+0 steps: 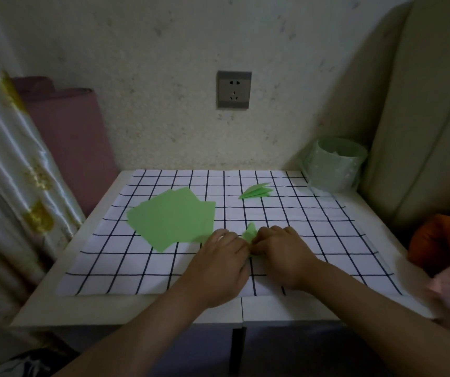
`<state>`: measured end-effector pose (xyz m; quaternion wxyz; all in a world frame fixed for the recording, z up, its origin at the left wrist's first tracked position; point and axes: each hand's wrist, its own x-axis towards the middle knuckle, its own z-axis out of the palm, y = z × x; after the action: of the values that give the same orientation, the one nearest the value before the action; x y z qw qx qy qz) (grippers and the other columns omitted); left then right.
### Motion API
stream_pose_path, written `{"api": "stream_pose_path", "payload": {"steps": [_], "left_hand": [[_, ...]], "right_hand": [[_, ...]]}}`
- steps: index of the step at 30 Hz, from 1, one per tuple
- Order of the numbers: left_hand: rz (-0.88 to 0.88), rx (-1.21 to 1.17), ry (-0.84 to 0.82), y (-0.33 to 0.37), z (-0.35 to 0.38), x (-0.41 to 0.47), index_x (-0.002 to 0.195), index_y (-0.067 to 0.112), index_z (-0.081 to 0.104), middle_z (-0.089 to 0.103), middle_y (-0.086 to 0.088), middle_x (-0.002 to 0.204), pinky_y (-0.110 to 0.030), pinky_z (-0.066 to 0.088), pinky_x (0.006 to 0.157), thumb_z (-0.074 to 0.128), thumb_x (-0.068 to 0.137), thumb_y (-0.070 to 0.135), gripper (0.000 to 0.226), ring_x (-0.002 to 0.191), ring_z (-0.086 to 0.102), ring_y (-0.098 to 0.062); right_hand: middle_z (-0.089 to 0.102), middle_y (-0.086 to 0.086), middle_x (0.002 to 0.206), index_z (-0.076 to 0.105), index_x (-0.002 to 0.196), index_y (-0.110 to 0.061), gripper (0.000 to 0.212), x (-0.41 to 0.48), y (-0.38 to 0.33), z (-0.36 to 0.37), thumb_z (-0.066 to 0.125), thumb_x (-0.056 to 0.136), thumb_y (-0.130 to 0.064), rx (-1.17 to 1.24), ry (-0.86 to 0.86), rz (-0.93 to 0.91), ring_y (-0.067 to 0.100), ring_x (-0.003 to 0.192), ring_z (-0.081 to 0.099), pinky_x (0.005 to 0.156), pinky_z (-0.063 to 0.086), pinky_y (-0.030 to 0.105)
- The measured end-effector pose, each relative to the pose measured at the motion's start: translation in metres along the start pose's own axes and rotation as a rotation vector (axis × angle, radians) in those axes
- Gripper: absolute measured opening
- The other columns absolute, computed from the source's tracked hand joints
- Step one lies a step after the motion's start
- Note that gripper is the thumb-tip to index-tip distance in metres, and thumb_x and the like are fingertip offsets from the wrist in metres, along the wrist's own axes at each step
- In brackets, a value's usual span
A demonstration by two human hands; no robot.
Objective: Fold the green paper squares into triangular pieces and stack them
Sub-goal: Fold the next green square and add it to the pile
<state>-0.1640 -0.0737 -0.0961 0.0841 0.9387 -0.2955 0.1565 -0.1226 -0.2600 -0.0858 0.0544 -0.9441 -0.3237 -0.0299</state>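
Paper piece (pixel 249 233) pinched between both hands

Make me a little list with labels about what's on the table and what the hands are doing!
Surface: white table with a grid-patterned cloth
Unfolded paper: fanned pile of green squares, left of the hands
Finished pieces: small stack of folded green triangles, far right of centre
In progress: small green piece, pinched between both hands
Left hand: fingers on the piece
Right hand: fingers on the piece
Back corner: pale green container
Wall: grey socket
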Motion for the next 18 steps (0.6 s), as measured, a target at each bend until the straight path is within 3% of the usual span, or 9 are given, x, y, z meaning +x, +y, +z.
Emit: {"api": "stream_pose_path", "payload": {"steps": [2,5,9,15,18], "left_hand": [[-0.009,0.005,-0.001,0.003,0.003,-0.003,0.096,0.014,0.068,0.061,0.0,0.095,-0.039,0.039,0.101,0.039,0.093,0.028,0.033,0.094,0.052,-0.021],[-0.097,-0.078,-0.035,0.008,0.006,-0.008,0.097,0.015,0.066,0.055,0.001,0.094,-0.038,0.046,0.081,0.035,0.094,0.031,0.035,0.091,0.047,-0.018],[-0.164,-0.136,-0.008,0.01,0.008,-0.012,0.092,0.016,0.065,0.051,0.002,0.091,-0.037,0.046,0.071,0.039,0.092,0.033,0.03,0.089,0.043,-0.015],[-0.17,-0.087,0.035,0.012,0.015,-0.014,0.106,0.023,0.068,0.053,0.004,0.094,-0.032,0.046,0.069,0.043,0.091,0.035,0.032,0.093,0.046,-0.016],[-0.175,-0.095,0.032,0.013,0.015,-0.013,0.109,0.024,0.068,0.054,0.003,0.096,-0.034,0.048,0.069,0.041,0.091,0.037,0.036,0.095,0.047,-0.017]], "right_hand": [[0.056,-0.003,0.119,0.064,0.128,-0.034,0.04,0.001,0.0,-0.001,0.052,0.093,-0.019,0.001,-0.018,0.021,0.02,0.106,0.049,0.085,0.029,0.034],[0.055,-0.005,0.124,0.061,0.132,-0.032,0.042,0.001,0.001,-0.003,0.053,0.093,-0.019,-0.003,-0.041,0.041,0.018,0.111,0.048,0.088,0.027,0.032],[0.054,-0.005,0.126,0.06,0.134,-0.031,0.044,0.002,0.001,-0.005,0.054,0.091,-0.019,-0.018,-0.075,0.046,0.019,0.114,0.047,0.09,0.026,0.031],[0.056,-0.004,0.132,0.056,0.136,-0.03,0.046,-0.007,0.002,0.003,0.049,0.092,-0.02,-0.044,-0.029,0.011,0.02,0.118,0.05,0.097,0.033,0.036],[0.053,0.002,0.144,0.048,0.145,-0.022,0.054,-0.018,0.003,0.003,0.052,0.091,-0.018,0.005,0.006,-0.009,0.021,0.13,0.049,0.109,0.029,0.035]]}}
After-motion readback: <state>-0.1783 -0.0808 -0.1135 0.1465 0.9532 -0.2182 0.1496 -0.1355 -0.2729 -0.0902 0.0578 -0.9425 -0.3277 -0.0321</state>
